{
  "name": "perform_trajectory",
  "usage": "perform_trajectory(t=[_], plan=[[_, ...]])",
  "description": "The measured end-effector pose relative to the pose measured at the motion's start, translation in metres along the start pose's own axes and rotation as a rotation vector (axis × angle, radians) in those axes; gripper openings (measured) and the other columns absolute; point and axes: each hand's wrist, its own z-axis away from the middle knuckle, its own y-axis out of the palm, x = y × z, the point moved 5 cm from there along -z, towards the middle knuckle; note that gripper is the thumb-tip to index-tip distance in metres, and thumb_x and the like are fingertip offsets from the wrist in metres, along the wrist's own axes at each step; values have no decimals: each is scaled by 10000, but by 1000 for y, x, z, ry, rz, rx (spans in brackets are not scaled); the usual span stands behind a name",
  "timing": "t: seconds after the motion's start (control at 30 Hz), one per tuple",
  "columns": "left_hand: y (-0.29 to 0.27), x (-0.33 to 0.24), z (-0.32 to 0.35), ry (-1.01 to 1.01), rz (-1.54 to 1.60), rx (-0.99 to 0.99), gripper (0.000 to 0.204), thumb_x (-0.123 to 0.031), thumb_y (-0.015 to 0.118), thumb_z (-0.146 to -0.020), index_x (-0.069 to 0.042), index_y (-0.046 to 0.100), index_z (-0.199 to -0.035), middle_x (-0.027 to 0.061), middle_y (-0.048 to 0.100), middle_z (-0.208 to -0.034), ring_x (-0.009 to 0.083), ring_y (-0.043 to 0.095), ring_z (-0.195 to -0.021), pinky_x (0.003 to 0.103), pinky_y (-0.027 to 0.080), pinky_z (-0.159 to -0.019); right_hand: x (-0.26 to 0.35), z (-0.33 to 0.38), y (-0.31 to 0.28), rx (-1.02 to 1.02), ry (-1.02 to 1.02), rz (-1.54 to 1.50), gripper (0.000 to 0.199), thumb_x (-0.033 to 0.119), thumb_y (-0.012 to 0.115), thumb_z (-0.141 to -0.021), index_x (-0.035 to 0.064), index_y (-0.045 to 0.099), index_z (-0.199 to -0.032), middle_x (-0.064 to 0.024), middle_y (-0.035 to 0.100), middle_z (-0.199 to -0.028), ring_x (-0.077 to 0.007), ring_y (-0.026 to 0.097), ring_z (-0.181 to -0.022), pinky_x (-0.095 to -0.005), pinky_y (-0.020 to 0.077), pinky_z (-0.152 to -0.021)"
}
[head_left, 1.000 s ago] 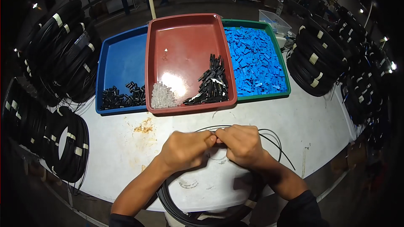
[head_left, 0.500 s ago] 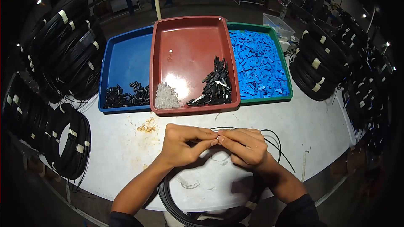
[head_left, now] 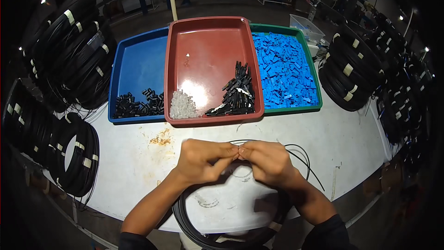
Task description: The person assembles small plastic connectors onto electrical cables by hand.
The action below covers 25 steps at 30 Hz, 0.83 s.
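Over the near middle of the white table, my left hand (head_left: 201, 160) and my right hand (head_left: 268, 159) meet fingertip to fingertip. Both are closed in a pinch. Whatever sits between the fingertips is too small and covered to make out. Below and around my forearms lies a coil of black cable (head_left: 192, 224), partly past the table's near edge. Thin loops of the cable show behind my hands, and a loose cable end (head_left: 318, 180) lies to the right of my right hand.
A red tray (head_left: 210, 71) holds white caps (head_left: 182, 106) and black connectors (head_left: 239, 93). Beside it stand a blue tray (head_left: 138, 60) with black sleeves (head_left: 138, 104) and a green tray (head_left: 296, 109) of blue clips (head_left: 284, 71). Cable coils flank the table: left (head_left: 83, 157), right (head_left: 351, 71).
My fingertips have pressed closer together, and the small pale bit seen between them earlier is now covered. Both hands stay in nearly the same place.
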Motion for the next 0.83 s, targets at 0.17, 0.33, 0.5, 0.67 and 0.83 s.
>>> perform_trajectory(t=[0.17,0.33,0.5,0.67,0.83], plan=[[0,-9,4,229,-185,-5,153,33,775,-753,11,787,-904,157,774,-846,214,764,-710,287,608,-625,-10,1,3,-36,111,-165,220,-162,650,-714,-42,682,-895,-145,715,-877,-296,735,-773,-362,612,-667],[5,19,7,-491,364,52,120,64,769,-782,54,776,-901,161,782,-865,181,768,-761,282,613,-680,4,-2,0,14,-65,68,256,-156,645,-666,-57,686,-898,-145,700,-854,-292,727,-763,-356,611,-662],[-1,-17,5,219,-230,-10,142,85,759,-711,44,763,-847,164,776,-870,218,770,-725,295,616,-656,-9,1,6,-44,244,-196,208,-146,680,-711,-56,700,-898,-154,708,-824,-289,732,-738,-348,608,-646],[-2,6,3,-173,55,26,123,30,792,-790,46,771,-910,149,783,-866,156,753,-716,269,597,-635,-6,2,3,-35,14,-55,270,-133,684,-704,-43,700,-958,-149,710,-890,-297,724,-766,-364,600,-658],[8,25,11,-479,510,10,92,-71,777,-885,-9,798,-949,100,769,-749,145,755,-715,186,579,-656,2,-1,2,19,-22,25,254,-73,691,-723,-20,714,-970,-162,718,-971,-319,735,-815,-332,605,-680]])
